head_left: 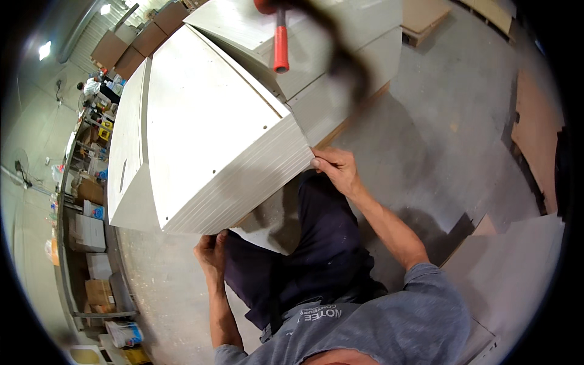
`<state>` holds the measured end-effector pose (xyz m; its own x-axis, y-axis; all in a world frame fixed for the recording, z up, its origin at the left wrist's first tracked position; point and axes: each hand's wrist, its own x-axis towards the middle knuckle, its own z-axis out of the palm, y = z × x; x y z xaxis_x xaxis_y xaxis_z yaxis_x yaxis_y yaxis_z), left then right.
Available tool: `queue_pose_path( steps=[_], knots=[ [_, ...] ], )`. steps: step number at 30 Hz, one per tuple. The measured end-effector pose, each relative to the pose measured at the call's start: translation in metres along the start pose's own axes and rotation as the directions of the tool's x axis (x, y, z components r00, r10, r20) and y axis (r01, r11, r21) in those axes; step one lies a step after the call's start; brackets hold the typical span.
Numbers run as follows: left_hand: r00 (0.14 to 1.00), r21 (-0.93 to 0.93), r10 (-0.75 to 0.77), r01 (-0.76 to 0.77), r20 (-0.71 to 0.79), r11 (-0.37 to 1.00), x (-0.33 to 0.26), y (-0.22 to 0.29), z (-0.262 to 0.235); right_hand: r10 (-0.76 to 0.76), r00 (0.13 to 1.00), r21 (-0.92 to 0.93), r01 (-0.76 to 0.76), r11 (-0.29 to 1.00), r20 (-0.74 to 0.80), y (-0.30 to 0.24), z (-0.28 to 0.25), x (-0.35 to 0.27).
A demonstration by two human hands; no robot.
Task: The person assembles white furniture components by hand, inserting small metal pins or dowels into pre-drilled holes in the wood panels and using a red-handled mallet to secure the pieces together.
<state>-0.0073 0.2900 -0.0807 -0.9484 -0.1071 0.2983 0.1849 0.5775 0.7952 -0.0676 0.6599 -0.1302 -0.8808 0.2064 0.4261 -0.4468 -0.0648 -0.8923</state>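
We have both bare hands on the white panel stack [213, 103], front and centre, under the person's knees-out stance. The panels are flat, smooth, matte and square-cornered; the front face reads as fine parallel lines, one thin layer on the next. A row of small round dark holes [213, 171] runs along the near edge of the top panel.

Right hand [336, 169]: nearly closed, thumb on the near face and fingers curled round the right corner, so we call it a pinch on the stack. Left hand [211, 250]: fingers bent, fingertips up at the lower front edge near the left corner; we can't tell how firm the hold is or how many layers it has.

Around it: a second white stack [129, 179] just left, slab-sided; another pale stack [328, 103] behind right, with a raw wood edge below. Red cylindrical tool handle [280, 45] shows at top, partly cropped. Grey concrete floor [420, 140], smooth and scuffed. Brown cardboard boxes [150, 39] sit upper left.
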Motion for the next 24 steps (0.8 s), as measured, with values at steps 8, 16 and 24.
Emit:
queue_pose_path(
  steps=[8, 16, 24],
  knots=[
    [0.999, -0.128, -0.048, 0.046, -0.010, 0.991, -0.022, 0.017, 0.001, 0.080, 0.985, -0.149, -0.104, 0.983, -0.154, -0.042, -0.010, 0.007],
    [0.866, 0.256, 0.212, -0.102, -0.453, 0.961, 0.029, 0.018, -0.107, -0.007, 0.969, -0.161, -0.034, 0.986, -0.249, -0.063, -0.013, 0.012],
    [0.692, 0.754, 0.673, -0.289, -0.261, 0.590, 0.205, 0.008, -0.195, 0.066, 0.971, -0.151, -0.102, 0.983, -0.228, -0.057, 0.021, -0.019]
  ],
)
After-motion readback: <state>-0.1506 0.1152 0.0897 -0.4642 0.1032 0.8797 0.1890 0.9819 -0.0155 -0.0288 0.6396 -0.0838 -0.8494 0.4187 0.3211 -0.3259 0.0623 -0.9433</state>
